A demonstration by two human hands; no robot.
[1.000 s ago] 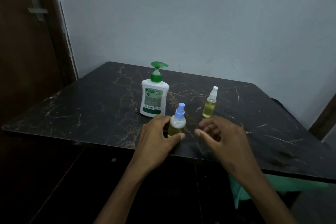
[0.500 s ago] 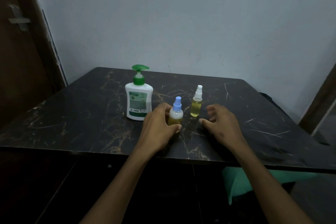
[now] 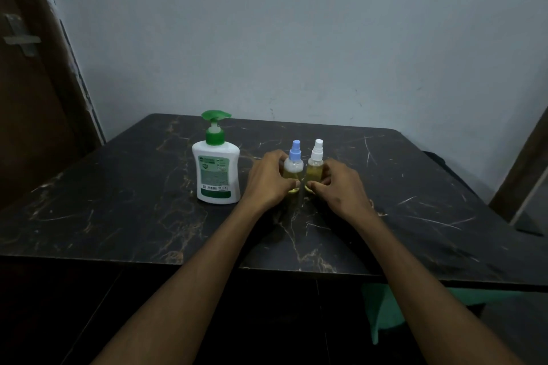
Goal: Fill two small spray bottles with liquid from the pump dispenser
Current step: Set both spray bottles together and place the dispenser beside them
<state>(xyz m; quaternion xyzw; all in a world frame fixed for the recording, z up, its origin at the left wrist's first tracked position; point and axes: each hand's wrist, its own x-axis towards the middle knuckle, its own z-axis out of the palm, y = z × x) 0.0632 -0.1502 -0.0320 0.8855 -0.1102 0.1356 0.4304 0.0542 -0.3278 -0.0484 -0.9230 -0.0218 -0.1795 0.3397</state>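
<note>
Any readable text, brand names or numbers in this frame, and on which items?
None can be read.
Pump dispenser: printed green label with a barcode strip, all too small and blurred.
Blue-capped spray bottle and white-capped spray bottle: no lettering visible.

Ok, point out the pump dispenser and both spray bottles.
pump dispenser [image 3: 215,175], head view, on its label.
blue-capped spray bottle [image 3: 293,165], head view, on its shoulder.
white-capped spray bottle [image 3: 315,170], head view, on its yellow body.
</note>
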